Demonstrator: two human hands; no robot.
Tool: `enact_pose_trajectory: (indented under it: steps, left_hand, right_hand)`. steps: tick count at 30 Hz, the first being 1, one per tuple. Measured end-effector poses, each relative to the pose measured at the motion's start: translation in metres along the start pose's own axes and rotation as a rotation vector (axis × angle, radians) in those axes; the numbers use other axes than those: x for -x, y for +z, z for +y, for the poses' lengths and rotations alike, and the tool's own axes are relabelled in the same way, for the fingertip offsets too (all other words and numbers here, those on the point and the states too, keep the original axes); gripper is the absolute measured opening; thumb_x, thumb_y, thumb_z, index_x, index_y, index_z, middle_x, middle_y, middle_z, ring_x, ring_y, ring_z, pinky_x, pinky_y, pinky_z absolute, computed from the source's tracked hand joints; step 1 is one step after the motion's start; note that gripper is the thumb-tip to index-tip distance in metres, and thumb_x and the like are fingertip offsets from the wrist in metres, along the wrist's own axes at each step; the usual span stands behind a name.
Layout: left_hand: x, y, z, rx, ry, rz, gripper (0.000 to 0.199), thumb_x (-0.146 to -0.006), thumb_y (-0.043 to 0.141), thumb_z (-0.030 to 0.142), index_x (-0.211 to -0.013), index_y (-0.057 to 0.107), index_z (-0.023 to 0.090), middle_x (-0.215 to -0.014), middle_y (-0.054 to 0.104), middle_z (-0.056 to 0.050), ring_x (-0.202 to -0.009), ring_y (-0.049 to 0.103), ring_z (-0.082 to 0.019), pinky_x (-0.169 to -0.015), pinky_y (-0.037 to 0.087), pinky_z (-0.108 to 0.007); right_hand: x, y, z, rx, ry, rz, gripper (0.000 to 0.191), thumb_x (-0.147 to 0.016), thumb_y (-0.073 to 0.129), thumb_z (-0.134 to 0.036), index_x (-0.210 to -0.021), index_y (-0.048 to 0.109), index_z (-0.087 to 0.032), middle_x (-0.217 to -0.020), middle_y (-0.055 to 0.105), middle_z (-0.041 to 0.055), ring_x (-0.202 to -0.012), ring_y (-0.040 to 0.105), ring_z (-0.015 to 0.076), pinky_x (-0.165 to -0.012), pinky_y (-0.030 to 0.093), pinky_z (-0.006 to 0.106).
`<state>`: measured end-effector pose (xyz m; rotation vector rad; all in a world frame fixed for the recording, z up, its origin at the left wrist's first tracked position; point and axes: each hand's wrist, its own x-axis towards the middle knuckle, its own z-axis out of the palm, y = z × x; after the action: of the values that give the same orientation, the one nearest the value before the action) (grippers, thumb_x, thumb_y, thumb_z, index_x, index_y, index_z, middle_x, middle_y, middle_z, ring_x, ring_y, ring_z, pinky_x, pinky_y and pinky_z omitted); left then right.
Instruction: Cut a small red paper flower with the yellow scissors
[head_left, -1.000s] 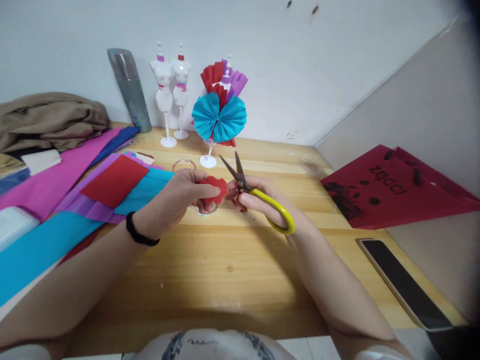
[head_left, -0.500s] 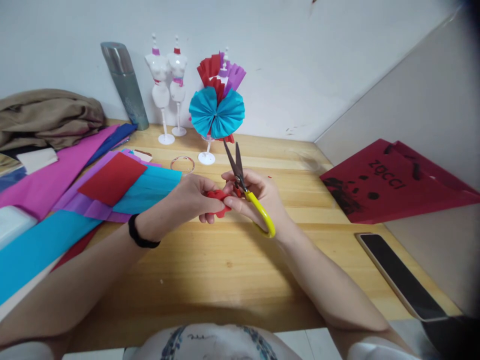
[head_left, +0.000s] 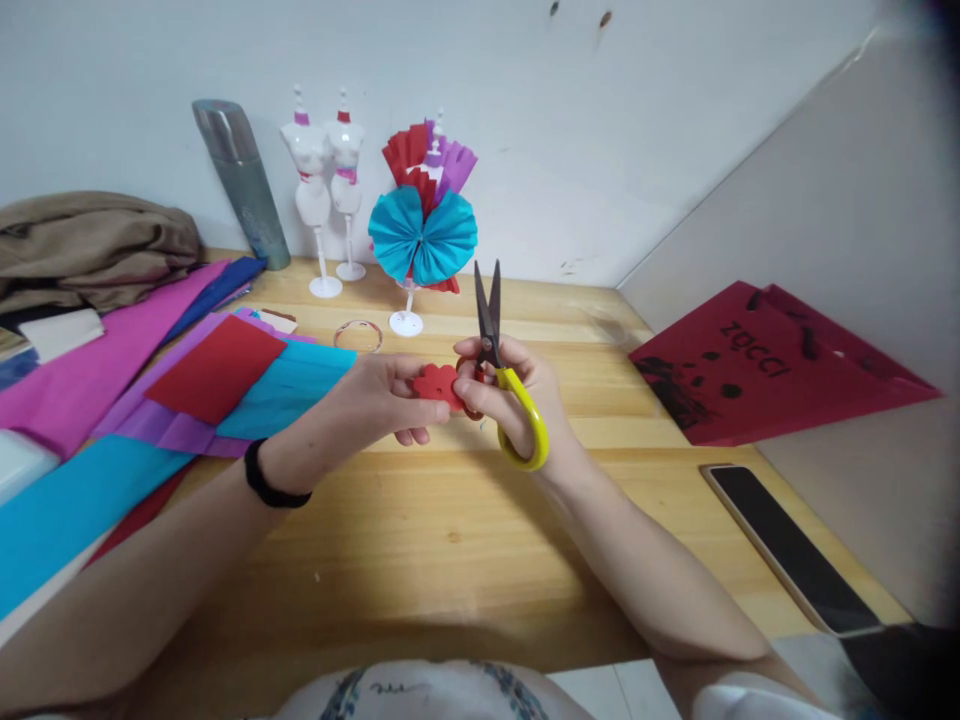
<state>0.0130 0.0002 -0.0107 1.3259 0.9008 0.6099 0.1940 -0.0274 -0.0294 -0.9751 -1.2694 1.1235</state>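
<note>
Between my hands is a red scalloped paper piece (head_left: 438, 384), flat and with small holes in it. My left hand (head_left: 386, 400) pinches its left side between thumb and fingers. My right hand (head_left: 517, 395) has yellow-handled scissors (head_left: 528, 425) hooked on it, blades pointing up and slightly apart, while its thumb and fingertips hold the right edge of the red paper. Behind, a white mannequin stand (head_left: 406, 322) wears a blue pleated fan bow (head_left: 422, 238) with red and purple pleated paper above.
Coloured paper sheets (head_left: 217, 368) and brown cloth (head_left: 97, 245) lie at left. A bottle (head_left: 244, 190), two bare mannequins (head_left: 311, 200) and tape ring (head_left: 358, 336) are behind. A red bag (head_left: 750, 365) and phone (head_left: 795, 550) are at right.
The red paper has been spread flatter, showing its scalloped outline. The scissors have turned more upright in my right hand. The view has shifted slightly.
</note>
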Motion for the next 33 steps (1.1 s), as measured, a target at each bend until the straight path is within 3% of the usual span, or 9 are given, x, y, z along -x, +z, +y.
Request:
enact_pose_trajectory:
  steps: [6, 13, 19, 28, 33]
  left_hand:
    - [-0.002, 0.006, -0.012, 0.171, 0.113, 0.120, 0.018, -0.067, 0.086, 0.029, -0.077, 0.079, 0.016, -0.058, 0.068, -0.001, -0.053, 0.057, -0.011, -0.050, 0.043, -0.022]
    - [-0.003, 0.011, -0.019, 0.270, 0.134, 0.218, 0.015, -0.064, 0.085, 0.028, -0.062, 0.075, 0.017, -0.049, 0.062, 0.001, -0.045, 0.050, -0.008, -0.047, 0.039, -0.021]
    - [-0.002, 0.009, -0.013, 0.286, 0.108, 0.203, 0.019, -0.059, 0.083, 0.029, -0.053, 0.070, 0.017, -0.047, 0.061, 0.000, -0.045, 0.051, -0.008, -0.046, 0.039, -0.021]
    - [-0.004, 0.008, -0.017, 0.214, 0.096, 0.160, 0.023, -0.061, 0.085, 0.032, -0.056, 0.069, 0.016, -0.048, 0.061, 0.000, -0.046, 0.052, -0.008, -0.047, 0.040, -0.020]
    - [-0.003, 0.007, -0.012, 0.368, 0.074, 0.139, 0.046, -0.063, 0.089, 0.057, -0.067, 0.070, 0.016, -0.061, 0.065, -0.002, -0.053, 0.058, -0.012, -0.047, 0.043, -0.022]
  right_hand:
    - [-0.001, 0.002, 0.001, -0.053, 0.039, 0.097, 0.037, -0.065, 0.084, -0.029, -0.096, 0.064, -0.021, -0.060, 0.060, -0.0084, -0.045, 0.050, 0.0089, -0.046, 0.038, 0.024]
    - [0.001, 0.003, 0.007, -0.059, 0.045, 0.051, 0.038, -0.068, 0.087, -0.033, -0.097, 0.065, -0.021, -0.062, 0.057, -0.0088, -0.046, 0.051, 0.0086, -0.047, 0.041, 0.025]
    - [-0.001, -0.001, 0.011, -0.133, 0.006, 0.028, 0.035, -0.072, 0.084, -0.035, -0.099, 0.066, -0.021, -0.066, 0.058, -0.0066, -0.048, 0.051, 0.0096, -0.047, 0.042, 0.026]
    - [0.002, 0.002, 0.009, -0.017, -0.013, 0.025, 0.031, -0.069, 0.087, -0.027, -0.094, 0.069, -0.022, -0.066, 0.058, -0.0069, -0.053, 0.051, 0.0090, -0.051, 0.040, 0.025]
    - [0.000, 0.002, 0.008, -0.056, 0.039, 0.125, 0.035, -0.065, 0.086, -0.030, -0.093, 0.068, -0.022, -0.064, 0.058, -0.0081, -0.045, 0.049, 0.0084, -0.045, 0.040, 0.025]
